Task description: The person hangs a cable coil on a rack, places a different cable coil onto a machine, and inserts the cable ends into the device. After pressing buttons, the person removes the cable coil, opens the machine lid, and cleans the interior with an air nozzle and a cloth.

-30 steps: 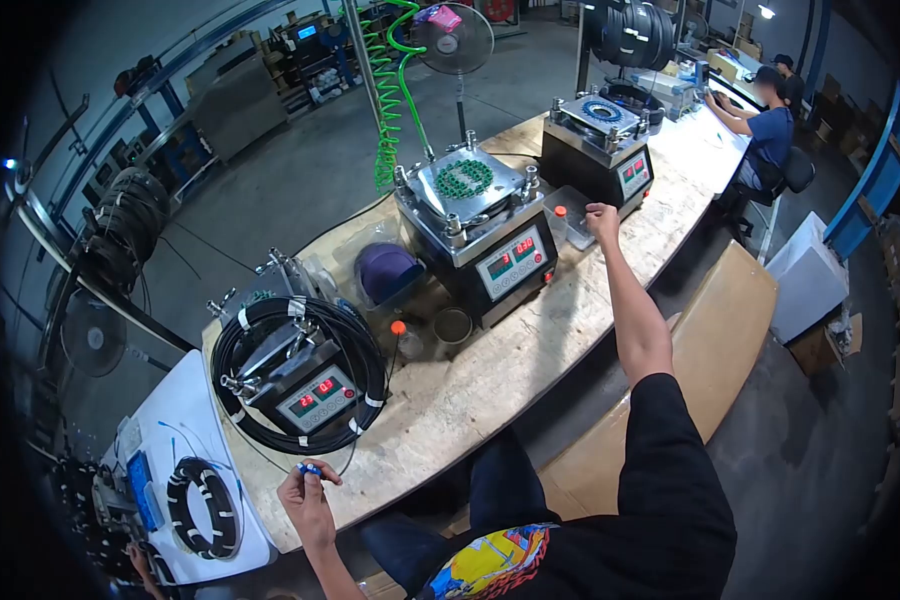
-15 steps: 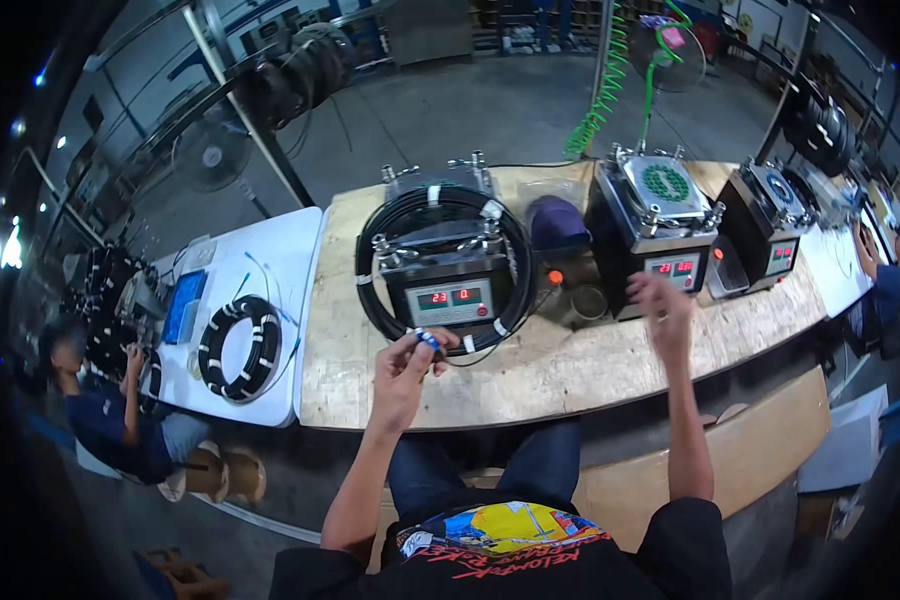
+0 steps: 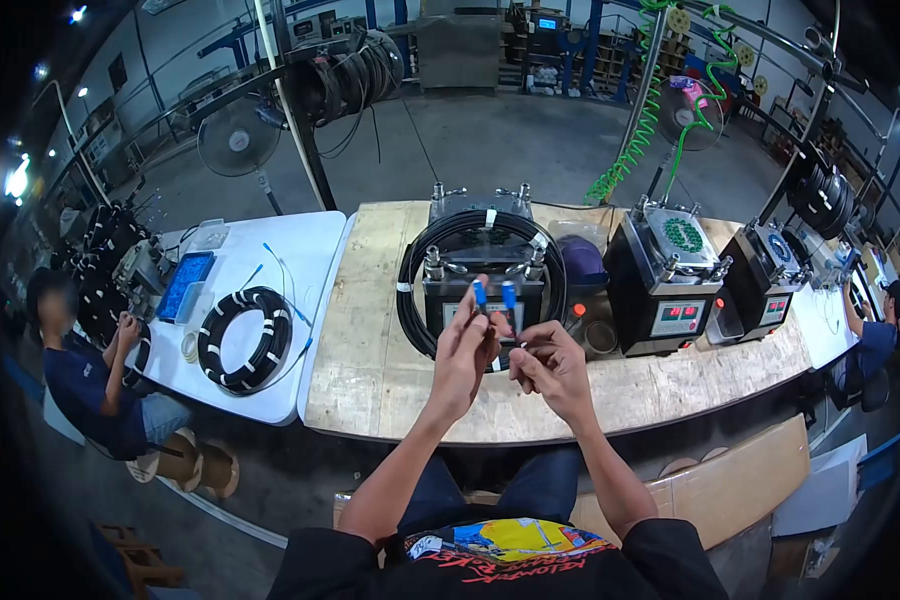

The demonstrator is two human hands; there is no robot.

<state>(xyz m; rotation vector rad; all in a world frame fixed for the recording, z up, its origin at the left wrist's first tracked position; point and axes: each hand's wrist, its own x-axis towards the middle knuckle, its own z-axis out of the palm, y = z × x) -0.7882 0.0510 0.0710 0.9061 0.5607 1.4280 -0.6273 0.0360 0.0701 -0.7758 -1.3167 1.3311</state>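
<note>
In front of the middle machine, my left hand (image 3: 463, 362) has its fingers closed round a blue connector (image 3: 479, 293) that points upward. A second blue connector (image 3: 510, 296) with a dark lower part stands just to its right. My right hand (image 3: 555, 370) pinches at the lower end of this second one, close to the left fingertips. Behind both hands, a black cable coil (image 3: 408, 318) with white tape bands hangs around the machine with clamp posts (image 3: 433, 262). My hands hide part of the machine's display and of the coil's lower edge.
Two more machines (image 3: 672, 318) (image 3: 773, 308) stand right on the wooden table (image 3: 370, 385). A purple item (image 3: 580, 258) and a glass jar (image 3: 600, 338) sit between. Another coil (image 3: 210, 345) and a blue tray (image 3: 185, 285) lie on the white table (image 3: 270, 390). Co-workers (image 3: 100, 365) (image 3: 875, 335) sit either side.
My right hand has come left from beside the right machine to meet the left. My left hand has shifted right, with two upright blue connectors now showing. The view has tilted up.
</note>
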